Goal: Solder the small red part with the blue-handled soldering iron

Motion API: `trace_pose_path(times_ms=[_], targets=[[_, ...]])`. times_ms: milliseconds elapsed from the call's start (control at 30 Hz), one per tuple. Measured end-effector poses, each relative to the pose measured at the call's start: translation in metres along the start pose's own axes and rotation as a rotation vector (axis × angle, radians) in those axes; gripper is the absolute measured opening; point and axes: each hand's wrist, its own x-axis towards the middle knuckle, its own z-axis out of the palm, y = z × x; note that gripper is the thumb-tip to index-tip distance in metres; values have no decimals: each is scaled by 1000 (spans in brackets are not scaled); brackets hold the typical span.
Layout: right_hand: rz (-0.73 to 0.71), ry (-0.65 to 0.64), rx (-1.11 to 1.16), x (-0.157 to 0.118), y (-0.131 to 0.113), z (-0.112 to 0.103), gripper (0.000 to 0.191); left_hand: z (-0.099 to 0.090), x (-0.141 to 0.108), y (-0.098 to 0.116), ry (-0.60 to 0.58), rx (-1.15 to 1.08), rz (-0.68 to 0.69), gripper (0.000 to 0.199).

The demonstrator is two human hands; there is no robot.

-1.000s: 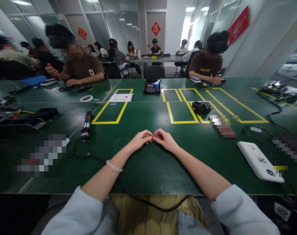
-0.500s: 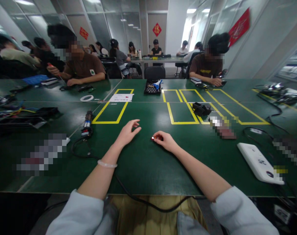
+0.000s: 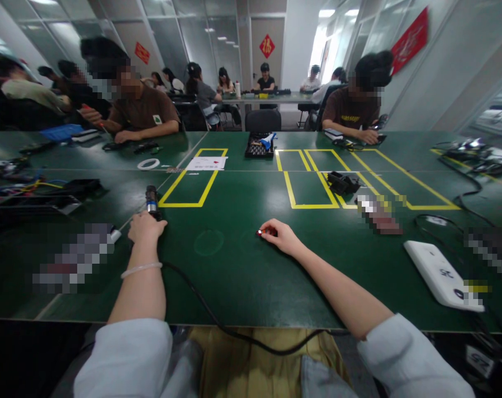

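Observation:
My left hand (image 3: 146, 229) reaches over a black corded cylindrical tool (image 3: 152, 202) with a silver-and-blue band. Its fingers curl around the tool's near part and hide it, and the thumb sticks out to the right. The tool's far end shows beyond the knuckles. My right hand (image 3: 279, 235) rests on the green table (image 3: 242, 282) right of the middle. Its thumb and fingers pinch a small red object (image 3: 259, 233) with a bright white glint, too small to name. A black cable (image 3: 205, 307) runs from near my left wrist over the table's front edge.
Yellow tape outlines (image 3: 311, 207) mark the tabletop. Beyond them stands a black tray of small parts (image 3: 259, 146). A black part (image 3: 342, 183) and a white box (image 3: 441, 276) lie to the right. A paper sheet (image 3: 208, 163) lies left of centre. Two co-workers sit across.
My left hand has moved left from the table's middle onto the corded cylindrical tool and closed around it. My right hand stays in place, still pinching the small red object.

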Motion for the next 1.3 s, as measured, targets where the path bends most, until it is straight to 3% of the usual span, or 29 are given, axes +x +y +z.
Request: trace_pose_path(times_ms=[167, 300, 567, 767, 933, 1133, 1300], targets=[[30, 5, 21, 1, 0, 1, 15, 4, -12, 17, 50, -49, 112, 60], [30, 13, 68, 1, -1, 3, 16, 8, -34, 43, 31, -51, 266, 55], [-53, 57, 20, 1, 2, 3, 7, 23, -99, 111, -70, -96, 718, 63], [-86, 94, -57, 0, 2, 4, 5, 29, -157, 145, -166, -249, 981, 67], [-64, 74, -146, 0, 2, 3, 2, 26, -181, 154, -213, -272, 1080, 67], [-75, 92, -143, 1, 0, 3, 4, 24, -182, 153, -213, -252, 1092, 67], [-82, 136, -164, 0, -5, 3, 16, 26, -185, 156, -139, -207, 1110, 62]])
